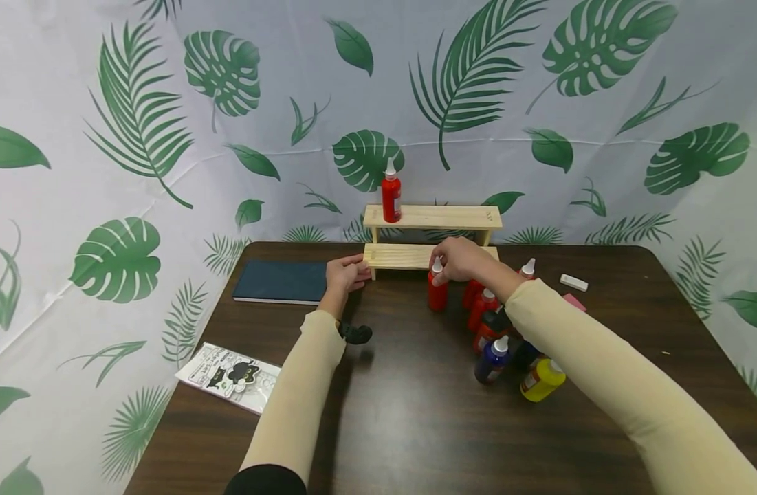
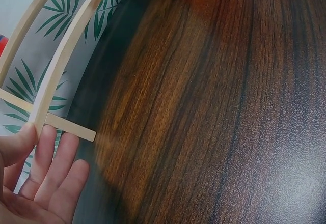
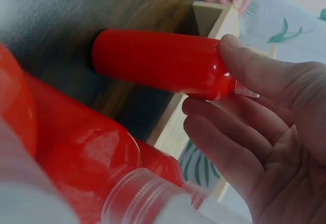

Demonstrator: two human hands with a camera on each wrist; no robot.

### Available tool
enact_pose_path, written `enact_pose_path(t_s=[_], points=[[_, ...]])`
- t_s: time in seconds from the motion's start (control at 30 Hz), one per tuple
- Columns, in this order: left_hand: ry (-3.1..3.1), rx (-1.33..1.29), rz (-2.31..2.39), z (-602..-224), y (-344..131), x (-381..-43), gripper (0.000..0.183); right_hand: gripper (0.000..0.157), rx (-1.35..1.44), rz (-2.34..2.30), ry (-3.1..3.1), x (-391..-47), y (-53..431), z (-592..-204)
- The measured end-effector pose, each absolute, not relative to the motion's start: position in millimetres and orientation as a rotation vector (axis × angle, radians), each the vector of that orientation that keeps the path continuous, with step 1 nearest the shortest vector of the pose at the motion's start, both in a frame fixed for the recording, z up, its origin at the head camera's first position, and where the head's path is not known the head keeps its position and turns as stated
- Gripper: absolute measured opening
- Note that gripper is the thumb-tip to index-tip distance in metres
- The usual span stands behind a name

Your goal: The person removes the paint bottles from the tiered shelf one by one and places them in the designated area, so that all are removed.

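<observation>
My right hand (image 1: 463, 261) pinches a red squeeze bottle (image 1: 437, 295) with a clear nozzle cap near its shoulder, in front of the two-step wooden shelf (image 1: 397, 257). In the right wrist view the thumb lies on one side of that bottle (image 3: 158, 61) and fingertips on the other. My left hand (image 1: 347, 273) holds the left end of the lower step; the left wrist view has the thumb on its edge (image 2: 39, 114) and fingers beneath. Another red bottle (image 1: 391, 196) stands upright on the upper step's left end.
Right of the held bottle stand more red bottles (image 1: 482, 309), a blue one (image 1: 492, 361) and a yellow one (image 1: 542, 380), partly behind my right arm. A dark blue book (image 1: 279, 280) and a packet with cat drawings (image 1: 229, 375) lie at left. A small white object (image 1: 574, 282) lies at right.
</observation>
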State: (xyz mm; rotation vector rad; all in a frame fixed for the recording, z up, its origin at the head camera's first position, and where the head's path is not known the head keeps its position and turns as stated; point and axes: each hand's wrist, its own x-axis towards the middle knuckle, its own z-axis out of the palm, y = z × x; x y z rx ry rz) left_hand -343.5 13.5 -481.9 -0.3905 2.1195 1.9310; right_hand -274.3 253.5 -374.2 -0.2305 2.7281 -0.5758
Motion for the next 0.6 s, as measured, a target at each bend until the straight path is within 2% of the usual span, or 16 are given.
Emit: enact_pose_path(t_s=[0.33, 0.6], points=[[2.124, -0.398, 1.924, -482.0, 14.0, -344.7, 0.026, 0.027, -0.266, -0.512, 2.764, -270.1, 258.4, -374.1], [2.123, -0.383, 1.931, -479.9, 12.9, -342.5, 0.026, 0.03, -0.248, -0.478, 2.757, -268.4, 257.9, -371.3]])
